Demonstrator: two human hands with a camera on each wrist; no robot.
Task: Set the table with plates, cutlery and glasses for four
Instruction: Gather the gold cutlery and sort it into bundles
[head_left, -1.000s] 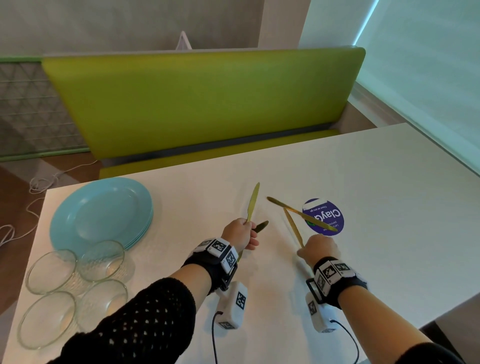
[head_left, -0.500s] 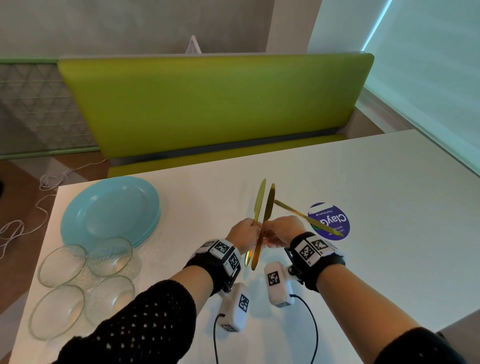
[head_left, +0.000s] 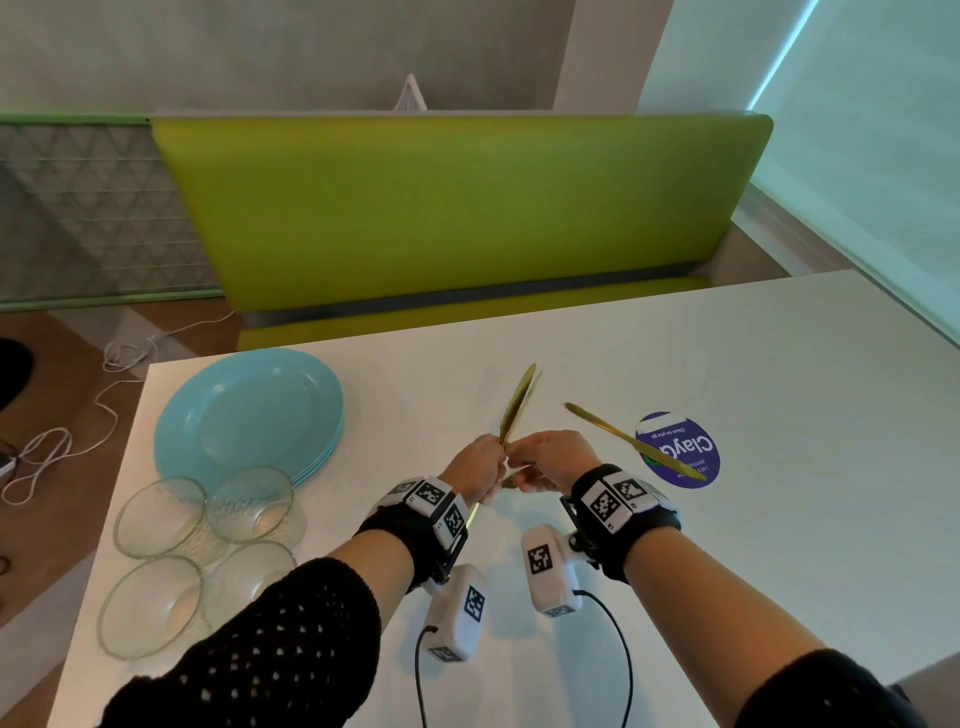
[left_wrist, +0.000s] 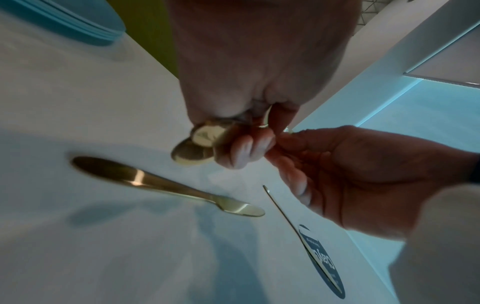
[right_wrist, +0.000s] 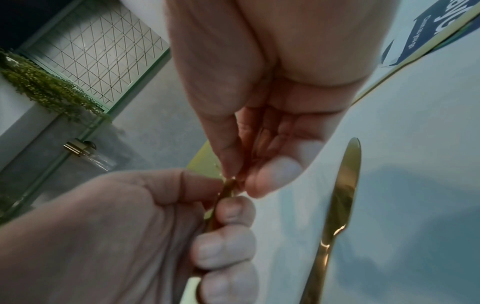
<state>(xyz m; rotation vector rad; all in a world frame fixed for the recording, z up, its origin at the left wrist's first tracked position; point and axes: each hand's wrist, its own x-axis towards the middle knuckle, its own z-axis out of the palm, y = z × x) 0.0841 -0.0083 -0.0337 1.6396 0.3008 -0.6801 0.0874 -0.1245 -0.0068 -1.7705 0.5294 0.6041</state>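
My left hand (head_left: 477, 466) grips two gold knives (head_left: 518, 402) by their handles, blades close together and pointing up and away over the white table (head_left: 779, 364). My right hand (head_left: 548, 457) meets it and pinches the same knives (right_wrist: 228, 186) between thumb and fingertips. In the left wrist view the handle ends (left_wrist: 205, 135) stick out below my left fist. A third gold knife (head_left: 634, 441) lies across a purple sticker (head_left: 691, 447). Another knife (left_wrist: 166, 185) lies on the table beneath my hands. A stack of teal plates (head_left: 249, 415) sits at the left.
Several clear glass bowls (head_left: 161, 514) cluster at the table's near left corner, in front of the plates. A green bench (head_left: 441, 208) runs along the far edge. White cables (head_left: 67, 441) lie on the floor to the left.
My right hand lifted a knife off the table, carried it left to my left hand, and the two blades now stand together. The knife on the sticker has stayed put.
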